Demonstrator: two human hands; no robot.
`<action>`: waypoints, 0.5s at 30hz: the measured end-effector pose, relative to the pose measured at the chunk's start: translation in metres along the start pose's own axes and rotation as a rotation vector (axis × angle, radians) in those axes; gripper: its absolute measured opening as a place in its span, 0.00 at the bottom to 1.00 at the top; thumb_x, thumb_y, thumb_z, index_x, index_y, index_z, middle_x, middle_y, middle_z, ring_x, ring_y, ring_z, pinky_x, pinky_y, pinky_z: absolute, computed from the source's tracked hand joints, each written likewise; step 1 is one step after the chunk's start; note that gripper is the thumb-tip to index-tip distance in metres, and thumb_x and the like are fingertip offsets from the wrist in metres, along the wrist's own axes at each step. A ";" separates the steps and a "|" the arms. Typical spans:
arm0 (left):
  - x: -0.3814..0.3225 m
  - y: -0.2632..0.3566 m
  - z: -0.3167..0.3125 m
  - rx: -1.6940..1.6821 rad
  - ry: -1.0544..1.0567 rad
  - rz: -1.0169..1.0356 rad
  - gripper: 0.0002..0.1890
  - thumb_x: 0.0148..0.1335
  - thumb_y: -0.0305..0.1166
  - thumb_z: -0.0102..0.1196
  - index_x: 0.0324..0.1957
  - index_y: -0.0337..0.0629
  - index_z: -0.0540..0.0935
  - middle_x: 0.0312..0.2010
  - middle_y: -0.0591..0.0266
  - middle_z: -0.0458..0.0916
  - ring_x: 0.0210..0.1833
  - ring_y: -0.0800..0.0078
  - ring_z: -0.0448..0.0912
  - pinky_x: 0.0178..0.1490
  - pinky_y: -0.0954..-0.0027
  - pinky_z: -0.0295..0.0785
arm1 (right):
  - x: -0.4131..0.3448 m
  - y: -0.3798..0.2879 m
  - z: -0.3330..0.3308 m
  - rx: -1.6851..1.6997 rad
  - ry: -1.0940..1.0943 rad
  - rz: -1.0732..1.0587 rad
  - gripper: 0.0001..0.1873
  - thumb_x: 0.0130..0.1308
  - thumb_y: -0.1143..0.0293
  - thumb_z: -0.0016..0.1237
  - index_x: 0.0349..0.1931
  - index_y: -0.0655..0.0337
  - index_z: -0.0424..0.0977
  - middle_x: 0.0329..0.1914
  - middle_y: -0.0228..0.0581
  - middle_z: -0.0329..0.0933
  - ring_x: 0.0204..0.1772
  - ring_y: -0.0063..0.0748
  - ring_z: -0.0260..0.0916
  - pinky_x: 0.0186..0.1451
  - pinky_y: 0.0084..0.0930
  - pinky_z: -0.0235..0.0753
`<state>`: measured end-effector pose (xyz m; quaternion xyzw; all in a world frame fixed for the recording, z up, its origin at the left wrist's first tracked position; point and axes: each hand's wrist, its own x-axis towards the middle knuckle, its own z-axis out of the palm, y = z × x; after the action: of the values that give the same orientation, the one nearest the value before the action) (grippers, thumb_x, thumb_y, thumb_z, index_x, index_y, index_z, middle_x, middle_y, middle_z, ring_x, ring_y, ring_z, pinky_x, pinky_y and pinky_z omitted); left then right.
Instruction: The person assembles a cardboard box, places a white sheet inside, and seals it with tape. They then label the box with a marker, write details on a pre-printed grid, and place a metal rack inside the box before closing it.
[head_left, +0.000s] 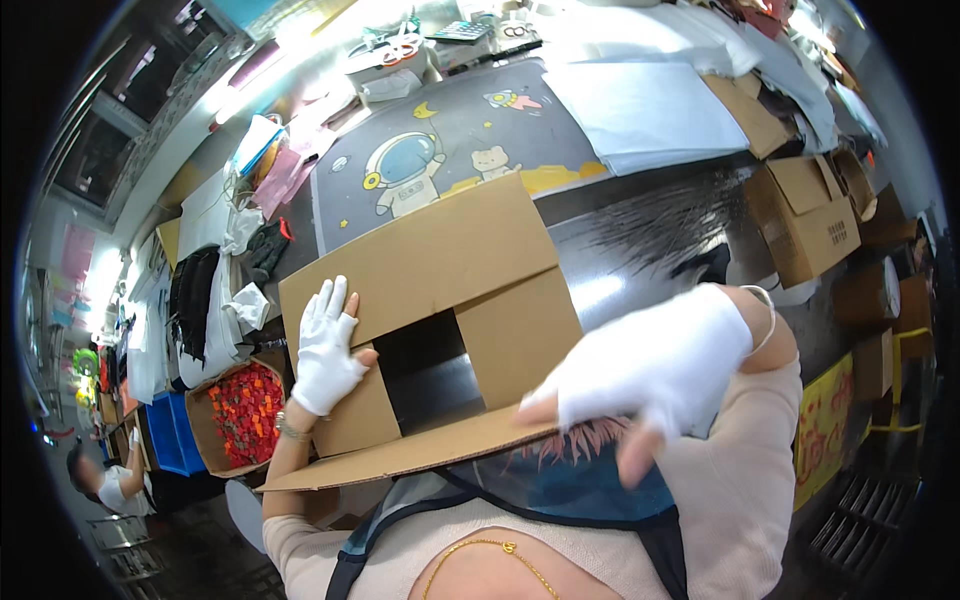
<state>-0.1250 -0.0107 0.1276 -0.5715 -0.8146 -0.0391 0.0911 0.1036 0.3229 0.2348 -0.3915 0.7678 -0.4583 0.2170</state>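
An unsealed cardboard carton (420, 262) lies before me on the dark worktop. Its far flap lies down over the ends of the left and right side flaps (517, 337), while the near flap (420, 454) sticks out towards my body. Between the flaps, a gap shows a dark, shiny surface (431, 375). My left hand (328, 352), in a white glove with some bare fingertips, rests flat at the carton's left side, thumb spread. My right hand (637, 375), gloved likewise and blurred, is over the near flap's right end, fingers and thumb apart; whether it touches cannot be told.
A desk mat (442, 142) with an astronaut print lies beyond the carton, with white sheets (645, 112) to its right. A box of red pieces (247, 412) and a blue crate (172, 433) stand left. Another carton (806, 217) sits right. A person (116, 480) is far left.
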 end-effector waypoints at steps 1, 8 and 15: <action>0.005 -0.018 -0.013 -0.282 -0.167 -0.033 0.33 0.71 0.51 0.43 0.67 0.34 0.68 0.73 0.44 0.57 0.76 0.49 0.53 0.74 0.51 0.52 | 0.009 -0.007 -0.003 -0.171 -0.015 0.084 0.40 0.61 0.46 0.56 0.62 0.72 0.65 0.56 0.59 0.71 0.60 0.56 0.70 0.62 0.42 0.71; 0.012 -0.074 -0.020 -0.526 -0.426 -0.263 0.29 0.73 0.43 0.44 0.70 0.34 0.65 0.76 0.50 0.53 0.79 0.54 0.48 0.77 0.57 0.44 | 0.005 0.156 0.021 -0.881 1.178 0.213 0.27 0.53 0.57 0.62 0.48 0.68 0.74 0.48 0.51 0.75 0.55 0.52 0.71 0.58 0.41 0.70; -0.046 -0.025 0.046 0.003 0.266 -0.665 0.22 0.74 0.38 0.42 0.62 0.34 0.75 0.68 0.45 0.66 0.71 0.47 0.63 0.73 0.56 0.57 | -0.188 0.238 0.099 -0.217 1.504 2.148 0.34 0.58 0.36 0.52 0.44 0.64 0.80 0.46 0.58 0.81 0.49 0.49 0.81 0.50 0.36 0.78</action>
<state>-0.1384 -0.0542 0.0748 -0.2648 -0.9372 -0.1393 0.1794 0.1887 0.4854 -0.0259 0.7437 0.6599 -0.0995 -0.0392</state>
